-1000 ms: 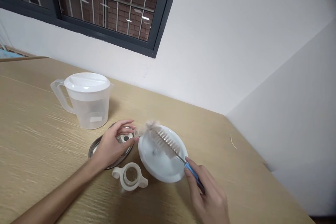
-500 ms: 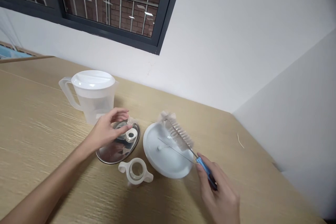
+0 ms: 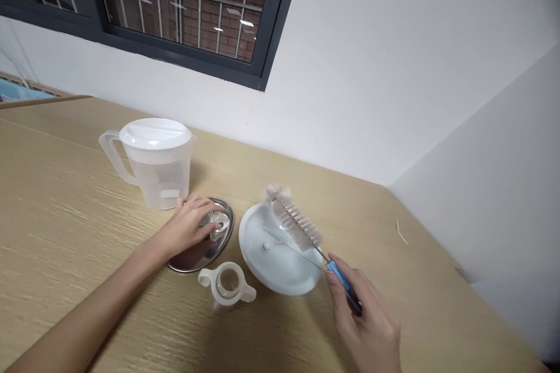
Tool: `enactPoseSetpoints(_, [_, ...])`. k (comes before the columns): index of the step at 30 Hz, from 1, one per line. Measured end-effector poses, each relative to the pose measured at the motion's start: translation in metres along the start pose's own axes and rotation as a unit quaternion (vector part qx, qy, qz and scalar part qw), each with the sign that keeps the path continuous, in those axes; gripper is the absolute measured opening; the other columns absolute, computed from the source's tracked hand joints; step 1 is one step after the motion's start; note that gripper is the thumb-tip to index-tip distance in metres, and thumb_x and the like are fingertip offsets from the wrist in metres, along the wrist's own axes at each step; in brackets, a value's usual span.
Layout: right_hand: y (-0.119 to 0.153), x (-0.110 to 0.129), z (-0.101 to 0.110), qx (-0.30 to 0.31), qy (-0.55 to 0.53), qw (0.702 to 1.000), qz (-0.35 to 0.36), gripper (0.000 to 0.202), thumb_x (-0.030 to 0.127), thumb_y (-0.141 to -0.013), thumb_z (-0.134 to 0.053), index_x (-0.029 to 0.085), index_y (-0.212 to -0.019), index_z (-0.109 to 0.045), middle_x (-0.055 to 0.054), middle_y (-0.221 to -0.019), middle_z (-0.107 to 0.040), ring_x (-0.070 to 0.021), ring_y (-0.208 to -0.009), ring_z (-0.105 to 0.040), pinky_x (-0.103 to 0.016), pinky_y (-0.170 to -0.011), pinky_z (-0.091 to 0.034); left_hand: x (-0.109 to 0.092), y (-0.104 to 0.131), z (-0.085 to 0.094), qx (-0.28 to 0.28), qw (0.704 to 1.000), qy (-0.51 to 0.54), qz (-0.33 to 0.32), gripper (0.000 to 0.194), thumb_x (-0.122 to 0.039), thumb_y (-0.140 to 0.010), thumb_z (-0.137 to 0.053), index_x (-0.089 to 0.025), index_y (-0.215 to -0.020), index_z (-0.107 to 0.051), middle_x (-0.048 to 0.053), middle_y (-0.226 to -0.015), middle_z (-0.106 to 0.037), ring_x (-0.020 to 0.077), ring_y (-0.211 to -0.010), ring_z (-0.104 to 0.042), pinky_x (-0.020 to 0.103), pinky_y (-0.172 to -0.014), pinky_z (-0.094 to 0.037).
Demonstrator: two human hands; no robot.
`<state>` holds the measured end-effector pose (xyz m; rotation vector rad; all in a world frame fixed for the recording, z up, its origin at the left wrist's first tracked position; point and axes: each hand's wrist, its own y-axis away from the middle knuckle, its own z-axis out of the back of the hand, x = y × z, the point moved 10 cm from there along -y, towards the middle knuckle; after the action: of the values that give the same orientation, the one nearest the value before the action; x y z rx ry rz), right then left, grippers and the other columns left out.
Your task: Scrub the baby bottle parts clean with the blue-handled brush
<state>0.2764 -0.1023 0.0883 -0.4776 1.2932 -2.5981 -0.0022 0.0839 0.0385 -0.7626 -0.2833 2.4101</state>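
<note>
In my right hand (image 3: 365, 317) is a bottle brush (image 3: 297, 222) with a blue handle, its pale bristles above a white bowl (image 3: 284, 277). A thin wire (image 3: 291, 249) runs from near the same fingers across the bowl. My left hand (image 3: 192, 224) is over an oval metal tray (image 3: 190, 262), thumb and fingertips around a small clear piece (image 3: 215, 234). Touching or very near that piece is a white ring (image 3: 223, 220), partly covered. Between tray and bowl stands a small clear bottle with a white two-handled holder (image 3: 228, 302), open at the top.
A translucent lidded pitcher (image 3: 164, 172) stands behind my left hand, its handle toward the left. On the right of the wooden table (image 3: 350, 210) lies a thin pale strip (image 3: 401, 232). A white wall and a barred window border the table's far side.
My left hand has lowered onto the tray, bringing the small clear piece down to the white ring. The right hand and bottle brush have stayed almost still.
</note>
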Motion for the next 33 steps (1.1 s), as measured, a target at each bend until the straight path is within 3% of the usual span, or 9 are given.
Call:
enactPoseSetpoints(5, [0.001,0.000,0.002,0.000,-0.004,1.000,0.000,0.028,0.016,-0.097,-0.063,0.020,-0.124,-0.067,-0.004,-0.093,-0.073,-0.0116,-0.067,-0.066,-0.022,-0.060,-0.053,-0.005,0.000,-0.007,-0.004,0.999,-0.047,0.000,0.027,-0.024,-0.093,-0.062,-0.028,-0.117,-0.074,0.009,-0.126,-0.074,0.0337,-0.118,-0.060,0.049,-0.104,-0.033])
enactPoseSetpoints(11, [-0.001,-0.001,0.003,-0.006,0.003,1.000,-0.002,0.026,0.017,-0.097,-0.063,0.020,-0.123,-0.067,-0.005,-0.094,-0.074,-0.0122,-0.068,-0.067,-0.023,-0.062,-0.053,-0.009,-0.001,0.001,-0.031,0.998,-0.052,-0.011,0.023,-0.033,-0.100,-0.056,-0.026,-0.117,-0.070,0.007,-0.128,-0.073,0.0307,-0.118,-0.059,0.045,-0.098,-0.030])
enactPoseSetpoints(15, [0.000,-0.007,0.006,-0.025,0.015,0.999,-0.016,0.023,0.019,-0.097,-0.064,0.019,-0.120,-0.068,-0.006,-0.098,-0.076,-0.0144,-0.075,-0.071,-0.024,-0.066,-0.056,-0.006,0.000,0.019,-0.102,0.992,-0.067,0.016,0.030,-0.033,-0.107,-0.041,-0.021,-0.094,-0.065,0.007,-0.098,-0.074,0.0267,-0.097,-0.062,0.044,-0.089,-0.029])
enactPoseSetpoints(22, [0.010,-0.032,0.016,-0.069,0.039,0.991,-0.111,0.023,0.030,-0.099,-0.062,0.017,-0.116,-0.072,-0.011,-0.106,-0.077,-0.0188,-0.086,-0.074,-0.029,-0.077,-0.058,-0.011,0.005,0.040,-0.180,0.980,-0.082,0.003,0.039,-0.032,-0.103,-0.046,-0.022,-0.066,-0.052,0.000,-0.062,-0.057,0.0203,-0.070,-0.055,0.040,-0.081,-0.031])
enactPoseSetpoints(29, [0.016,-0.054,0.023,-0.109,0.033,0.975,-0.189,0.034,0.043,-0.098,-0.061,0.015,-0.110,-0.075,-0.013,-0.104,-0.077,-0.0201,-0.086,-0.073,-0.031,-0.080,-0.057,-0.009,0.002,0.035,-0.154,0.988,-0.029,-0.004,0.044,-0.036,-0.103,-0.044,-0.023,-0.060,-0.049,0.000,-0.057,-0.052,0.0201,-0.065,-0.052,0.036,-0.074,-0.037])
enactPoseSetpoints(33, [0.020,-0.074,0.025,-0.116,0.027,0.957,-0.263,0.049,0.055,-0.099,-0.054,0.012,-0.113,-0.073,-0.014,-0.102,-0.076,-0.0205,-0.085,-0.071,-0.032,-0.077,-0.055,-0.013,-0.011,0.024,-0.114,0.992,0.046,-0.001,0.037,-0.041,-0.104,-0.042,-0.022,-0.080,-0.063,0.003,-0.079,-0.069,0.0220,-0.081,-0.061,0.035,-0.082,-0.043])
